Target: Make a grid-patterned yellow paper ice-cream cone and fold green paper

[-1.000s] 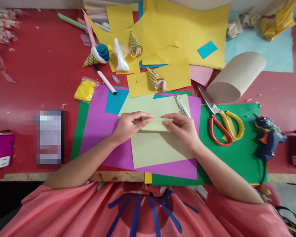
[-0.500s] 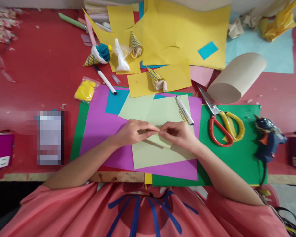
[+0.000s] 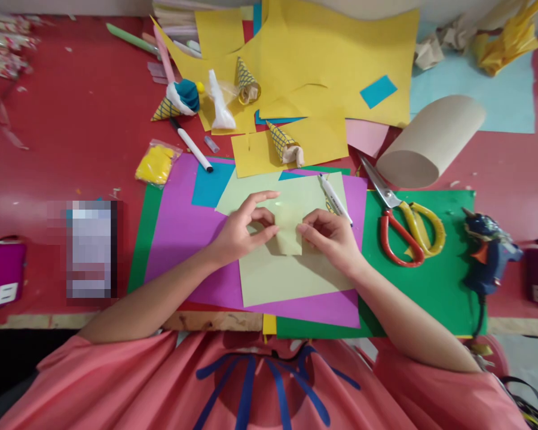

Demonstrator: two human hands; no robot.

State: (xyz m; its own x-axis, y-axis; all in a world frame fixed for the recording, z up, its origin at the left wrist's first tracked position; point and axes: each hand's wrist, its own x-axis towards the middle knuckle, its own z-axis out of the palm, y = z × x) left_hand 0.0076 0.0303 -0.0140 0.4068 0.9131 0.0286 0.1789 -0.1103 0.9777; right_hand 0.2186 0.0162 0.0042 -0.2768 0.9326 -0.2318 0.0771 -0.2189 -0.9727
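Observation:
A small pale-yellow piece of paper is held up between both hands, over a larger pale-green sheet. At its left edge are the thumb and a bent finger of my left hand, closed on it, while the index finger stretches out above. My right hand pinches the right edge between thumb and fingers, the other fingers curled in. A white marker lies just beyond my right hand. Beneath the sheets is purple paper.
Scissors and a glue gun lie on green sheet at right. A cardboard tube lies behind them. Farther back are a patterned paper cone, yellow sheets, another marker and a yellow packet.
The small paper has turned from folded or edge-on to standing flat-faced between my hands. My hands have moved apart, and my left index finger has lifted and stretched out.

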